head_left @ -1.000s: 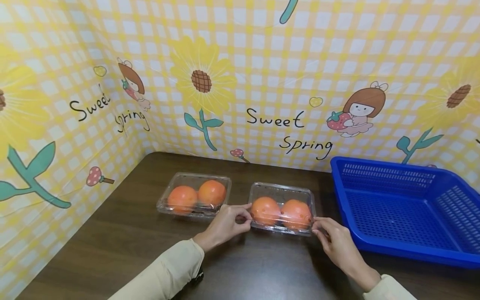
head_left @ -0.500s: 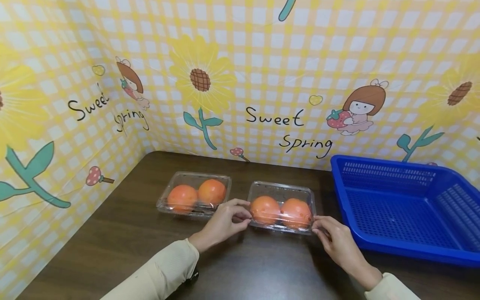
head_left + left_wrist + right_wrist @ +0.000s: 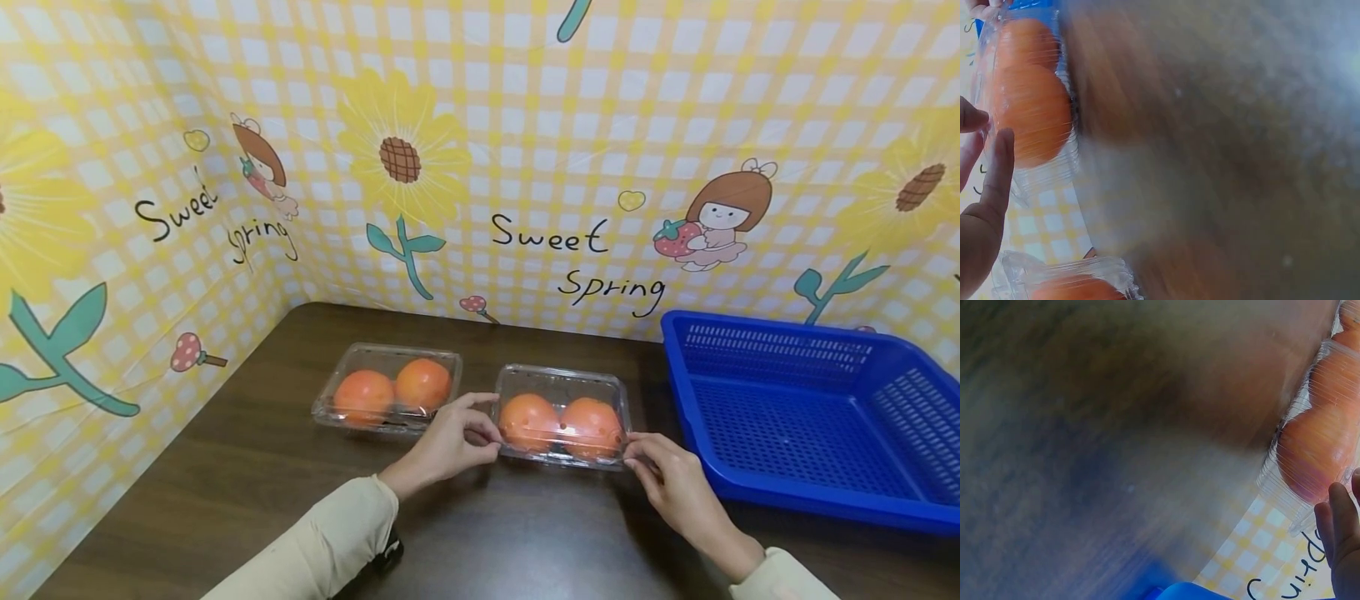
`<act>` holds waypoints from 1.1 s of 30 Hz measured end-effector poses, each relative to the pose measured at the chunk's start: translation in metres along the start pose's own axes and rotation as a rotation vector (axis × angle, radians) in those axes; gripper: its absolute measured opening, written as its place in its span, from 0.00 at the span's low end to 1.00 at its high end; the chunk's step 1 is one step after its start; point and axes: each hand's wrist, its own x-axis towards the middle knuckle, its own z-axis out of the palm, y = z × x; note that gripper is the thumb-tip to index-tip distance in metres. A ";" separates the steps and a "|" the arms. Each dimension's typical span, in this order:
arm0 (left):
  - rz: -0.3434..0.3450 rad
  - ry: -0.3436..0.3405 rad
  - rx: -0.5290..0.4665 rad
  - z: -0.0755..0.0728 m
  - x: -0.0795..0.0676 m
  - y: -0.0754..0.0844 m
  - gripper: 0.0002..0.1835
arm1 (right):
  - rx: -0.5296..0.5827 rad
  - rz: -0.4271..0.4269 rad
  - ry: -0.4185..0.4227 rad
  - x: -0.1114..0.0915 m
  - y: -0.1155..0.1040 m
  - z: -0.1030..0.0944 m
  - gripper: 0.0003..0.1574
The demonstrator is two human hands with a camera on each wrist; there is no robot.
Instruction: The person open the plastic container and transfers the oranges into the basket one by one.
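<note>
A clear plastic clamshell box [image 3: 562,379] with two round orange fruits [image 3: 529,422] inside lies closed on the dark wooden table [image 3: 480,533], in front of me. My left hand [image 3: 447,442] is at its left front corner, thumb and fingertips at the rim. At the right front corner my right hand [image 3: 678,483] pinches the rim between thumb and fingers. The left wrist view has the left thumb [image 3: 1000,156] against the box's lip, beside a fruit [image 3: 1035,115]. In the right wrist view, fingertips [image 3: 1341,506] meet the box end near another fruit [image 3: 1313,453].
A second clamshell box [image 3: 393,354], also holding two orange fruits [image 3: 364,398], lies to the left, just behind my left hand. A blue perforated plastic basket [image 3: 693,450] stands on the right. Yellow checked cloth [image 3: 525,167] with printed flowers covers the walls behind the table.
My left hand has shifted slightly left, and its index finger is a little more raised. The box and my right hand have hardly moved.
</note>
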 end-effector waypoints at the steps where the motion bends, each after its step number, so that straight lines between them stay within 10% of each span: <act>1: -0.003 -0.007 -0.003 -0.001 0.001 0.000 0.04 | 0.001 0.004 -0.004 0.000 0.000 0.000 0.18; 10: 0.007 -0.066 0.038 -0.004 0.005 0.000 0.04 | 0.015 0.015 -0.025 -0.001 0.003 0.000 0.16; 33: 0.164 0.031 0.104 0.005 0.005 -0.005 0.06 | -0.004 -0.039 0.004 0.000 0.003 0.001 0.17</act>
